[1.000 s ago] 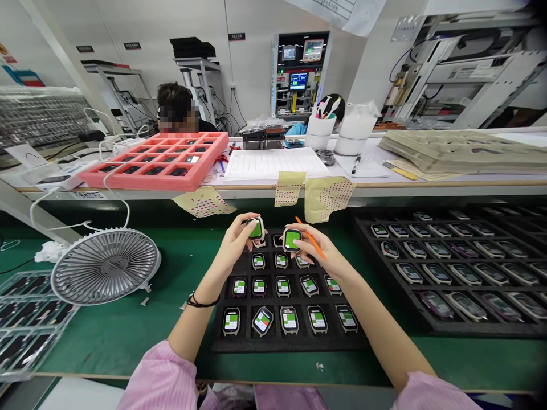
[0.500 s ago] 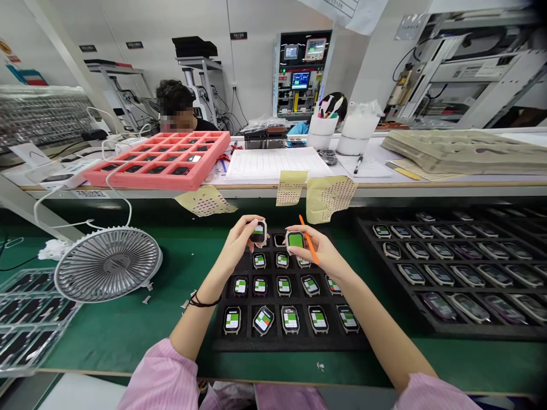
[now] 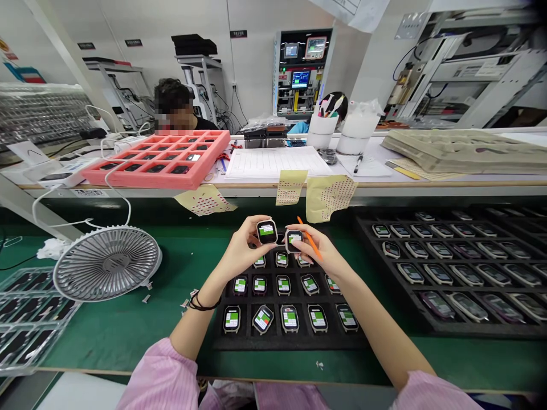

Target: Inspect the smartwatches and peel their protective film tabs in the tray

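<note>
Over the foam tray [image 3: 288, 343], left hand [image 3: 243, 246] grips a smartwatch [image 3: 267, 232], right hand [image 3: 315, 250] another smartwatch [image 3: 294, 240] and orange stylus [image 3: 311, 246].

No legible text, wall signs [image 3: 238, 34] too small

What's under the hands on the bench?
A black foam tray of watches with green screens, in rows. The left hand with its watch and the right hand with its watch hide its far end.

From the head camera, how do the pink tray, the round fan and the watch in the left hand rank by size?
Largest first: pink foam tray, round desk fan, the smartwatch in the left hand. The tray lies farther off, so it may be larger still.
</note>
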The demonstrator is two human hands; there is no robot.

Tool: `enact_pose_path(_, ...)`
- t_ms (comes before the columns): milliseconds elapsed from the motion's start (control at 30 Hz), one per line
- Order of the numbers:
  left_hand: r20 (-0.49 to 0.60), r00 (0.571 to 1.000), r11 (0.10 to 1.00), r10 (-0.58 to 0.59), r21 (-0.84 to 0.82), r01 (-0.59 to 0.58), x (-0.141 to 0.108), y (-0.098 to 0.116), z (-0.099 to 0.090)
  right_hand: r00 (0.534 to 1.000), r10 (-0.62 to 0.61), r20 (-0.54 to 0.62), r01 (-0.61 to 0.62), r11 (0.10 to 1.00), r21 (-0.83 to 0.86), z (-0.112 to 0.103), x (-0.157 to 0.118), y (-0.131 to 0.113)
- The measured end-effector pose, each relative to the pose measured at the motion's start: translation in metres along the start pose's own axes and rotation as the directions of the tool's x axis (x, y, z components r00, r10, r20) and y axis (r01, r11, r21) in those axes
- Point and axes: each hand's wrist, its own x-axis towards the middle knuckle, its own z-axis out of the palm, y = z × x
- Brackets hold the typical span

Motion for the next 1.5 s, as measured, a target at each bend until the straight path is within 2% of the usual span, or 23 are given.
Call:
enact_pose_path(133,0.078,0.983,0.956,0.167,0.230,-0.181,-0.001,0.001,0.005,1.000,-0.026,-0.014,0.025,0.999,-0.048,0.006,-0.003,-0.004)
enact_pose_path(233,0.135,0.946,0.854,0.293,0.407,-0.323,-0.001,-0.005,0.014,1.000,-0.027,0.009,0.028,0.995,-0.095,0.010,-0.006,-0.003)
enact_pose_path(367,0.197,0.925,0.700,0.324,0.608,-0.374,-0.001,-0.016,0.026,0.999,-0.047,0.000,0.046,0.979,-0.199,0.014,-0.010,0.002)
enact_pose_path(433,0.197,0.927,0.665,0.317,0.651,-0.366,-0.001,-0.017,0.028,0.999,-0.036,0.022,0.039,0.982,-0.182,0.015,-0.010,0.003)
enact_pose_path(533,0.146,0.926,0.711,0.347,0.604,-0.361,-0.002,-0.012,0.024,0.997,0.002,0.081,0.003,0.998,-0.060,0.013,-0.009,-0.002)
enact_pose_path(667,0.082,0.903,0.787,0.423,0.460,-0.410,-0.003,-0.001,0.017,0.977,0.029,0.212,-0.056,0.991,0.124,0.008,-0.009,-0.010)
enact_pose_path(800,0.124,0.889,0.792,0.441,0.412,-0.450,-0.005,0.004,0.017,0.954,0.054,0.295,-0.122,0.969,0.217,0.007,-0.010,-0.011)
enact_pose_path(1033,0.168,0.880,0.805,0.445,0.356,-0.475,-0.004,0.000,0.019,0.960,0.085,0.268,-0.166,0.942,0.293,0.009,-0.010,-0.005)
enact_pose_path(1400,0.158,0.899,0.853,0.409,0.285,-0.438,-0.007,0.002,0.021,0.969,0.061,0.239,-0.127,0.954,0.270,0.013,-0.015,-0.009)
enact_pose_path(1500,0.154,0.895,0.845,0.419,0.293,-0.446,-0.007,0.004,0.022,0.978,0.048,0.201,-0.104,0.955,0.279,0.018,-0.016,-0.011)
